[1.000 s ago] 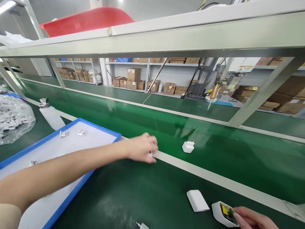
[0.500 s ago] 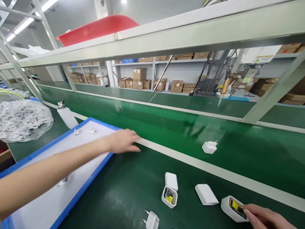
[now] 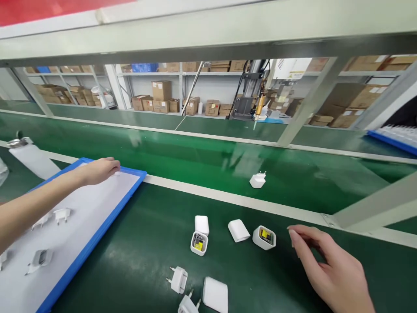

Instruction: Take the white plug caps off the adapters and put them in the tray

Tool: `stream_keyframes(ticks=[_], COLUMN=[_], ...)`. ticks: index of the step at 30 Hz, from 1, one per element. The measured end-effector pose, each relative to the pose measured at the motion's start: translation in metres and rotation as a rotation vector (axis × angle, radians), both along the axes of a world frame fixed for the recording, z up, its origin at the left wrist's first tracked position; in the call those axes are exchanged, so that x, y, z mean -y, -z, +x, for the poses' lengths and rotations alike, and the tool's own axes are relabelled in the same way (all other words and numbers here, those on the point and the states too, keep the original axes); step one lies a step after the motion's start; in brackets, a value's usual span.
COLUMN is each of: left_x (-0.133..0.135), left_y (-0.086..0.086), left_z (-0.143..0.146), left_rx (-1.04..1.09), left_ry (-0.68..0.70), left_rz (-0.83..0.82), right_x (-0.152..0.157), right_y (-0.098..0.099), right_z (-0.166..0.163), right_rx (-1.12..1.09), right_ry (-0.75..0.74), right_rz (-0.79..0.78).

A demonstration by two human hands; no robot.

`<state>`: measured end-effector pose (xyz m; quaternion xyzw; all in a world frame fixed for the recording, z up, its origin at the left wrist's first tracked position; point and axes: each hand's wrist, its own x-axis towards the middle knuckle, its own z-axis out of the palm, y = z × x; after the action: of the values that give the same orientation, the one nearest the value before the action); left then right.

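The open white housing stands on the surface just beside the right hand, short of touching its fingertips. That hand is half open and loosely curled, holding nothing; the left hand bends over the blue-edged tray, its grip on the small white piece at its fingertips impossible to tell

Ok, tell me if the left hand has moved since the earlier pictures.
Yes, leftward: earlier the left hand was past the right corner of the blue-edged tray; now it is over its far side.
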<state>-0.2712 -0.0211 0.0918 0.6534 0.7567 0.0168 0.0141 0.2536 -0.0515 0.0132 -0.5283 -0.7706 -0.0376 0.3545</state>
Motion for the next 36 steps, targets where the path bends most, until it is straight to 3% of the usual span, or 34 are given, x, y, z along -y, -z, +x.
stream_keyframes(ticks=[3, 7, 10, 12, 15, 17, 19, 22, 25, 28, 31, 34, 36], left_x=[-0.002, 0.018, 0.033, 0.039, 0.044, 0.046, 0.046, 0.044, 0.042, 0.041, 0.042, 0.042, 0.043], left_y=[-0.005, 0.005, 0.014, 0.012, 0.0, -0.009, -0.012, 0.0, 0.023, 0.045, 0.06, 0.06, 0.054], left_z=[0.054, 0.183, 0.268, 0.296, 0.291, 0.267, 0.236, 0.196, 0.18, 0.198, 0.239, 0.271, 0.271], left_rx=[0.093, 0.467, 0.675, 0.734, 0.798, 0.784, 0.632, 0.272, 0.18, 0.239, 0.252, 0.225, 0.245], left_ry=[0.246, 0.802, 0.918, 0.933, 0.936, 0.935, 0.947, 0.969, 1.007, 1.093, 1.124, 1.147, 1.152], left_rz=[-0.038, 0.031, -0.129, -0.241, -0.34, -0.354, -0.279, -0.202, -0.169, -0.051, 0.044, 0.068, 0.052], right_x=[0.01, 0.021, 0.026, 0.027, 0.029, 0.03, 0.03, 0.03, 0.03, 0.031, 0.032, 0.03, 0.026], right_y=[-0.005, -0.003, 0.0, -0.002, -0.008, -0.012, -0.013, -0.009, -0.004, -0.003, -0.007, -0.011, -0.01], right_z=[-0.007, -0.018, -0.021, -0.021, -0.021, -0.024, -0.028, -0.035, -0.039, -0.039, -0.037, -0.033, -0.029], right_rx=[0.026, 0.066, 0.088, 0.055, -0.029, -0.083, -0.151, -0.293, -0.512, -0.694, -0.79, -0.841, -0.862], right_ry=[-0.035, -0.323, -0.464, -0.475, -0.451, -0.458, -0.488, -0.495, -0.465, -0.427, -0.384, -0.36, -0.338], right_rz=[0.057, 0.031, 0.1, 0.2, 0.219, 0.126, 0.0, -0.239, -0.508, -0.667, -0.725, -0.737, -0.723])
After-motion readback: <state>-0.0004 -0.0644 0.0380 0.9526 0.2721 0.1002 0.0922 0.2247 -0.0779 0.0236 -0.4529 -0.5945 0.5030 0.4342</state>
